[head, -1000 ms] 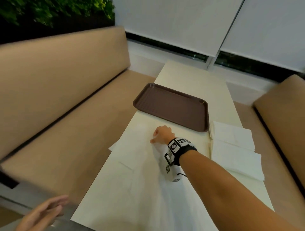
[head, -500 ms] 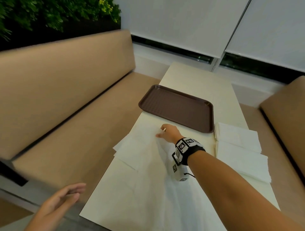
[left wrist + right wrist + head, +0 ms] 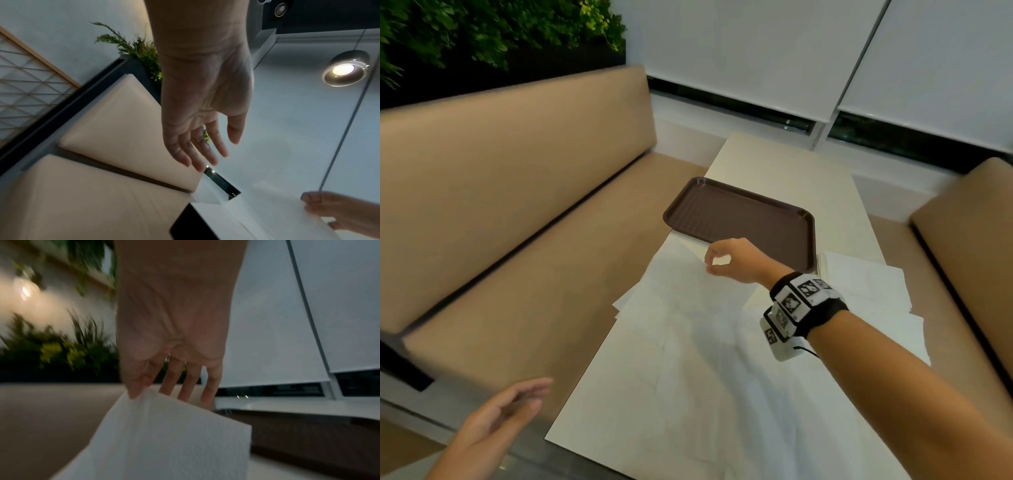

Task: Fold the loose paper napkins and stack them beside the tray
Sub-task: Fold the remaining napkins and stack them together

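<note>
Tan benches [image 3: 510,212] sit on both sides of a long cream table [image 3: 787,161]. On it lies a brown tray [image 3: 743,219]. The right hand [image 3: 732,260] pinches a corner of a white napkin [image 3: 164,434] with thumb and finger and holds it up, just in front of the tray. More loose napkins [image 3: 688,342] lie spread below it. Folded napkins [image 3: 866,284] sit beside the tray. The left hand [image 3: 493,421] is open, off the table's near corner, holding nothing.

Café booth [image 3: 517,192], serving tray [image 3: 739,219]
</note>
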